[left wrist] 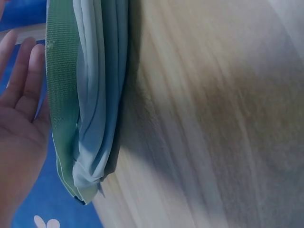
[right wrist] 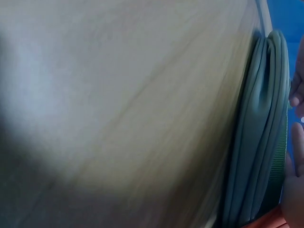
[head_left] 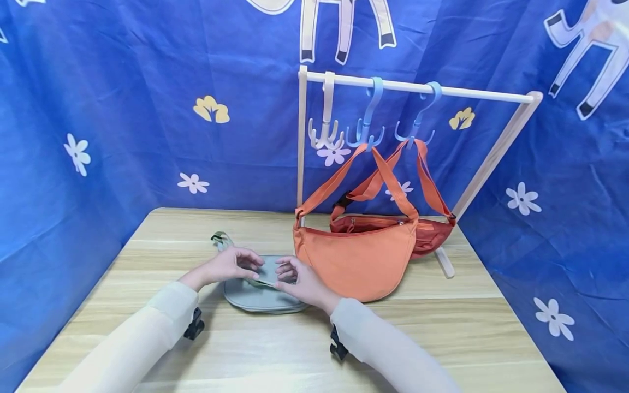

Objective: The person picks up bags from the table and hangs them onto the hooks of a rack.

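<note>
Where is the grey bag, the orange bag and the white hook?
grey bag (head_left: 255, 297), head view, its lower front.
orange bag (head_left: 356, 259), head view, middle of its body.
white hook (head_left: 326, 134), head view, its prongs.

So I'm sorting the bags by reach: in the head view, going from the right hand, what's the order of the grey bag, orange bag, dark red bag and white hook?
1. Grey fabric bag, under the right hand.
2. Orange crescent bag, just right.
3. Dark red bag, behind it.
4. White plastic hook, up on the rail.
</note>
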`<state>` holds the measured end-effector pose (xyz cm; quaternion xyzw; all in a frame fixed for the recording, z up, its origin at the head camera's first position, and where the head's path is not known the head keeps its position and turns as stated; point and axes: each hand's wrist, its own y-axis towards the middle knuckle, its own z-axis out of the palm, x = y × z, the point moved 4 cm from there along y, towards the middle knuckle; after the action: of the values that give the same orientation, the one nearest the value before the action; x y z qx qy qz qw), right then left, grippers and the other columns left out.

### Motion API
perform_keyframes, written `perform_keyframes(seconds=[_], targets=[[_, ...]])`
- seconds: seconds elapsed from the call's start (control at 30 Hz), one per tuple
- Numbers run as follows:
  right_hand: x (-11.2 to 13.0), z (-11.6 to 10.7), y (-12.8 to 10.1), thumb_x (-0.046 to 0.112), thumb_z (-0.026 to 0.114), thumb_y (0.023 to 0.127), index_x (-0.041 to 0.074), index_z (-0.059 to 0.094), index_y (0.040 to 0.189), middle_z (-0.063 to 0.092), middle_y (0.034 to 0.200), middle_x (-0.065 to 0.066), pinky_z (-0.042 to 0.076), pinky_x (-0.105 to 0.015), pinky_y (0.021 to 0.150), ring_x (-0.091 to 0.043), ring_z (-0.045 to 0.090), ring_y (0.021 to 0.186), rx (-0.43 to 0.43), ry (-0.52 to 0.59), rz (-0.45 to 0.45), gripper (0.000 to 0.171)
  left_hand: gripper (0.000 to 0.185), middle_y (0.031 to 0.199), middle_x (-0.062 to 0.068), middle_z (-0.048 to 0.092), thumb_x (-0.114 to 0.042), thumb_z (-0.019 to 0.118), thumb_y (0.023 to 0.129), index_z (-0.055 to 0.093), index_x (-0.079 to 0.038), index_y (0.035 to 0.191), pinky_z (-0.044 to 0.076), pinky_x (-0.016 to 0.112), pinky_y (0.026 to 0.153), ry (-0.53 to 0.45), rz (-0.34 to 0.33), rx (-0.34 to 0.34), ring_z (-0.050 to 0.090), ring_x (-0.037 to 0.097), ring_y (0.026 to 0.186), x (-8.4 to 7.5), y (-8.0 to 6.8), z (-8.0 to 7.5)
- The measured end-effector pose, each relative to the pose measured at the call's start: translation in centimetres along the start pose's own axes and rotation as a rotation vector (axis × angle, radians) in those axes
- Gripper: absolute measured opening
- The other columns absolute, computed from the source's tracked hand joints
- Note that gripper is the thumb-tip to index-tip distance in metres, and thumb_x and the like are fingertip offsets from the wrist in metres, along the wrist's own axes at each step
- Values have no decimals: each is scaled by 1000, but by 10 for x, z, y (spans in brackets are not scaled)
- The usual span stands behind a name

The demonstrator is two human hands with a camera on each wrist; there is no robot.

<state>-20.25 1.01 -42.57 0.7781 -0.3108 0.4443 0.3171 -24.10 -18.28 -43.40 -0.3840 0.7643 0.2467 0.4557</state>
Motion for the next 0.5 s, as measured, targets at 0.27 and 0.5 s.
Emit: perform_keyframes(seconds=[0.27,0.5], targets=[[-18,3,9,17,65,77,11,44,118,55,105,-12,42,-28,76,-22,55,91,7,-36,33,47,46,101,22,56,-14,73,67,55,8,104,45,29,75,-10,-22,44,54,35,92,17,2,-1],[-40,4,18,28,69,73,11,44,121,56,105,-5,40,-22,77,-11,54,90,40,-112,124,57,46,101,18,58,-18,74,67,56,6,103,42,38,79,24,-19,75,54,32,91,22,1,-2]])
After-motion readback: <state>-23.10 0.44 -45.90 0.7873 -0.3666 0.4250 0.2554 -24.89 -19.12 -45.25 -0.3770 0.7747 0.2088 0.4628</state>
